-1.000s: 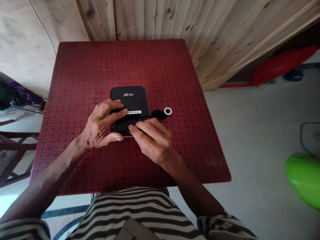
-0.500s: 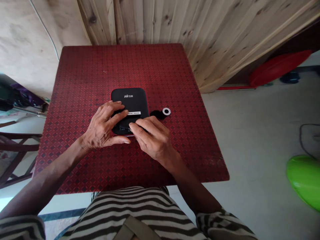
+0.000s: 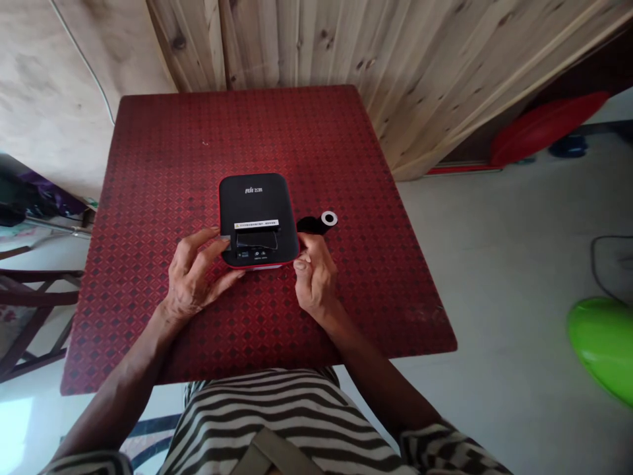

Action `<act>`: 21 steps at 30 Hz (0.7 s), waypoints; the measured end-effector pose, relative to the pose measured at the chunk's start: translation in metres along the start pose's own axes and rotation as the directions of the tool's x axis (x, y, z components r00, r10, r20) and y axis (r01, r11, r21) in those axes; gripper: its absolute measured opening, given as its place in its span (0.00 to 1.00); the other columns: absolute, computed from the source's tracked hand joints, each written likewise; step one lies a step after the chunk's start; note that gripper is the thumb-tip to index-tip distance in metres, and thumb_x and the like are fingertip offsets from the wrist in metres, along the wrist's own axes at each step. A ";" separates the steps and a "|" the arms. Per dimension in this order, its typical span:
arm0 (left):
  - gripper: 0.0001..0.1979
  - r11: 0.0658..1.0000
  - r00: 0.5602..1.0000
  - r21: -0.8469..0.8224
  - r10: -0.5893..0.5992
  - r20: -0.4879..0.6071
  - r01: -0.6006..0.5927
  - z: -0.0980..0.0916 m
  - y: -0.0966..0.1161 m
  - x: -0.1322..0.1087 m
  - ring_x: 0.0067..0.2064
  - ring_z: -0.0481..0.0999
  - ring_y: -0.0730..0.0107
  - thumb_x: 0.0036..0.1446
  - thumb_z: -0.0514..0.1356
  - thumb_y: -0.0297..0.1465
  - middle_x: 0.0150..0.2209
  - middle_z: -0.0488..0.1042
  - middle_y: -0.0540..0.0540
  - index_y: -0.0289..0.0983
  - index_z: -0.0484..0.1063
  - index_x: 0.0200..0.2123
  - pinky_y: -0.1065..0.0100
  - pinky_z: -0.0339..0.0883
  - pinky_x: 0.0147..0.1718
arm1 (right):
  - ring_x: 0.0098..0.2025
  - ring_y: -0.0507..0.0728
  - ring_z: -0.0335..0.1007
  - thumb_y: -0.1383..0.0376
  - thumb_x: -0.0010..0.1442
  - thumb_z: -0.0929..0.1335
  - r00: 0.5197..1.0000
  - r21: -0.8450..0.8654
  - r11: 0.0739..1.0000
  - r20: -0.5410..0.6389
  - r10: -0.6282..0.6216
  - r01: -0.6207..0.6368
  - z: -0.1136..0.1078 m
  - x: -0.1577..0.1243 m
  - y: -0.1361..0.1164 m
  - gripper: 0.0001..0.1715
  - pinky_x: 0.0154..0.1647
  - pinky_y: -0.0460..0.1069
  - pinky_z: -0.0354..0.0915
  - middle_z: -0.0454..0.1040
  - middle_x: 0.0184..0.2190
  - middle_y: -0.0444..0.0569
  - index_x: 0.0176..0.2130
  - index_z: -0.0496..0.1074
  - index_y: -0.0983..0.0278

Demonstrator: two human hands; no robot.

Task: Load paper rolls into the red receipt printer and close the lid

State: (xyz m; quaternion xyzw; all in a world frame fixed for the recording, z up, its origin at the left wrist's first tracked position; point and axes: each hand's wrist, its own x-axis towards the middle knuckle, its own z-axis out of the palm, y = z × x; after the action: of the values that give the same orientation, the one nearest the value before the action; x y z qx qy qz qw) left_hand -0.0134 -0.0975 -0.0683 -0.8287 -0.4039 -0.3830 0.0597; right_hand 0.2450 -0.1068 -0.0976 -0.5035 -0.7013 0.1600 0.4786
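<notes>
A black device (image 3: 257, 204) with a red base, a white label and a small window sits in the middle of the red table (image 3: 163, 152). My left hand (image 3: 195, 277) rests at its near left corner, fingers spread and stretched, index tip and thumb touching the device's edge. My right hand (image 3: 311, 277) is at the near right corner, fingers curled and pressed against the device's side. Just right of the device lies a small black roll (image 3: 310, 225) with a grey ring end (image 3: 329, 218), a little beyond my right fingers.
The table stands against a wooden plank wall (image 3: 306, 39). Its right edge drops to a grey floor with a green round object (image 3: 601, 343) and a red object (image 3: 548, 125). A dark chair frame (image 3: 30, 290) stands to the left.
Both hands have slid off the top of the device toward me, to its near corners. Its label and window, covered before, now show.
</notes>
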 end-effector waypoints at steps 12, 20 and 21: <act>0.38 0.990 0.998 -0.125 -0.056 0.037 0.060 0.004 -0.002 0.002 0.61 0.78 0.56 0.59 0.75 0.40 0.62 0.73 0.35 0.40 0.65 0.67 0.56 0.80 0.58 | 0.54 0.66 0.78 0.46 0.73 0.66 0.990 -0.098 0.992 0.123 -0.067 0.080 0.011 -0.002 0.005 0.41 0.47 0.62 0.81 0.73 0.57 0.63 0.73 0.53 0.62; 0.33 0.979 0.993 -0.163 -0.118 0.027 0.121 0.001 0.001 0.005 0.60 0.80 0.57 0.56 0.77 0.38 0.62 0.74 0.39 0.44 0.70 0.62 0.54 0.81 0.57 | 0.55 0.67 0.77 0.45 0.73 0.66 0.993 -0.130 0.988 0.100 -0.069 0.082 0.010 -0.003 0.006 0.42 0.53 0.63 0.80 0.74 0.56 0.63 0.73 0.55 0.65; 0.31 0.974 0.990 -0.180 -0.138 0.028 0.141 0.000 0.001 0.006 0.59 0.80 0.57 0.56 0.77 0.38 0.62 0.75 0.40 0.44 0.71 0.60 0.54 0.81 0.57 | 0.55 0.67 0.77 0.44 0.73 0.66 0.992 -0.131 0.989 0.108 -0.058 0.072 0.009 -0.003 0.005 0.42 0.52 0.63 0.80 0.74 0.56 0.63 0.72 0.55 0.65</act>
State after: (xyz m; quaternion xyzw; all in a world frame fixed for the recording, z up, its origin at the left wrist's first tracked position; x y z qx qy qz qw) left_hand -0.0100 -0.0947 -0.0644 -0.8033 -0.4248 -0.4150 -0.0463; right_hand 0.2406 -0.1049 -0.1077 -0.5025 -0.7505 0.1223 0.4114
